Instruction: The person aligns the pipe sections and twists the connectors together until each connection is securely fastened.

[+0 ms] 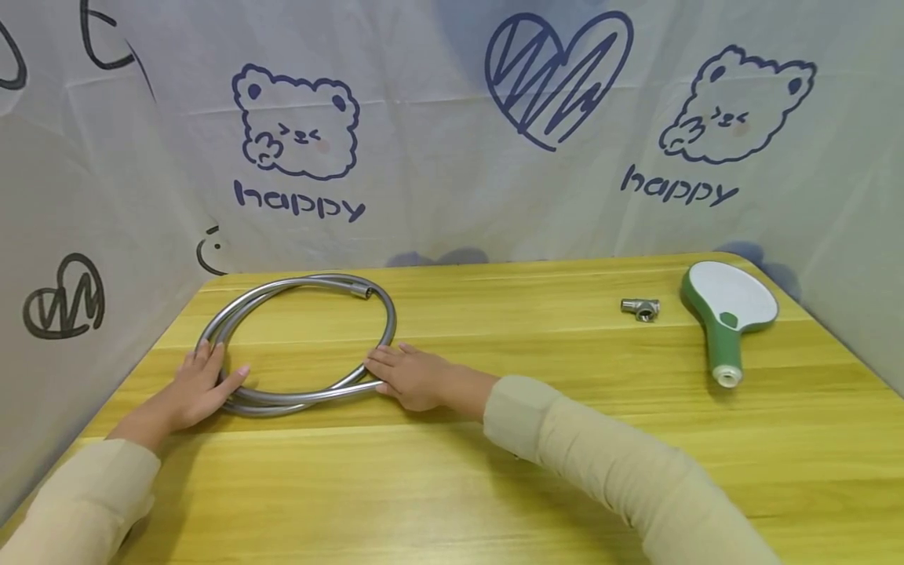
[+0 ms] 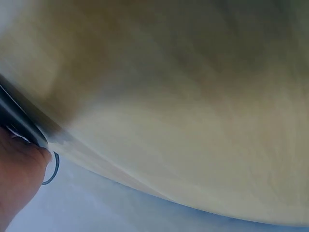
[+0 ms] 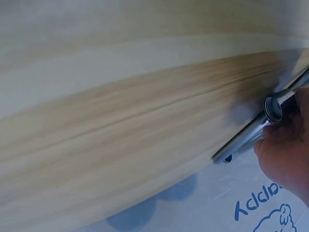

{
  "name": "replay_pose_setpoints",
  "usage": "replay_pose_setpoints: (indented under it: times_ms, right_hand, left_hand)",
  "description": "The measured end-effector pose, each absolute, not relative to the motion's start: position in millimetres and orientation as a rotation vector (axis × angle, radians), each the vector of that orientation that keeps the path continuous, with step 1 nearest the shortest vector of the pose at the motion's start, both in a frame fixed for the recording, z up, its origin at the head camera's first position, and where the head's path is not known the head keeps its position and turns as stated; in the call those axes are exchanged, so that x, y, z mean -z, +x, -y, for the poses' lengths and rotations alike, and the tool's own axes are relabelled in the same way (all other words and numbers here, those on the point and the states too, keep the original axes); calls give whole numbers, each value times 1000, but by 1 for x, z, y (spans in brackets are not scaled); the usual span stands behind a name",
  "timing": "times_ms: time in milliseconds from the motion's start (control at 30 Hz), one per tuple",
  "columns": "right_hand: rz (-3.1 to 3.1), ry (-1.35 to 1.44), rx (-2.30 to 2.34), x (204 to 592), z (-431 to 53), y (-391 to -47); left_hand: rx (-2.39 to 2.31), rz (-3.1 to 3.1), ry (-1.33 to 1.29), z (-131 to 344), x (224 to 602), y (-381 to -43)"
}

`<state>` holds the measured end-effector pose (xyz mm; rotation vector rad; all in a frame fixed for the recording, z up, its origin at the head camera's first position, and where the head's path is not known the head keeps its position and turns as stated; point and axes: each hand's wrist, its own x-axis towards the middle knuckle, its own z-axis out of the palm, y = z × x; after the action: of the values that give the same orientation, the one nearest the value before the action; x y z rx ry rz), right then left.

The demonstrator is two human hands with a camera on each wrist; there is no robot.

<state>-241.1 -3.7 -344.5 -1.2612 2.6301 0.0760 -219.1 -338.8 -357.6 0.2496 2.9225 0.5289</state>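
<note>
A coiled silver metal shower hose (image 1: 304, 396) lies in loops on the left part of the wooden table (image 1: 318, 486). My left hand (image 1: 201, 384) rests on the coil's left side, fingers extended over the loops and thumb toward the inside. On the coil's near right side, my right hand (image 1: 413, 377) holds the hose at one end. The right wrist view shows that end's threaded fitting (image 3: 273, 108) sticking out beside the fingers. The other end fitting (image 1: 362, 290) lies at the back of the coil. In the left wrist view, the thumb (image 2: 29, 162) touches the hose.
A small metal tee-shaped valve (image 1: 641, 309) lies at the back right. Beside it is a green and white shower head (image 1: 730, 302), its handle pointing toward me. A white cloth (image 1: 424, 157) with blue drawings hangs behind the table and at its sides.
</note>
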Motion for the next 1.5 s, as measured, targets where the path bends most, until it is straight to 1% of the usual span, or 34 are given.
replay_pose_setpoints:
  times_ms: [867,1133,1500]
  right_hand:
    - [-2649,-1273,-174,342,2,-240]
    - [-2620,-1283,-74,342,-4,-241]
    - [-2579,-1274,-24,343,-1,-246]
  left_hand:
    - [-569,-2905,264,335,354,-219]
    - [-584,-2903,290,329,355,-217]
    - [-592,-2907,293,328,356,-216]
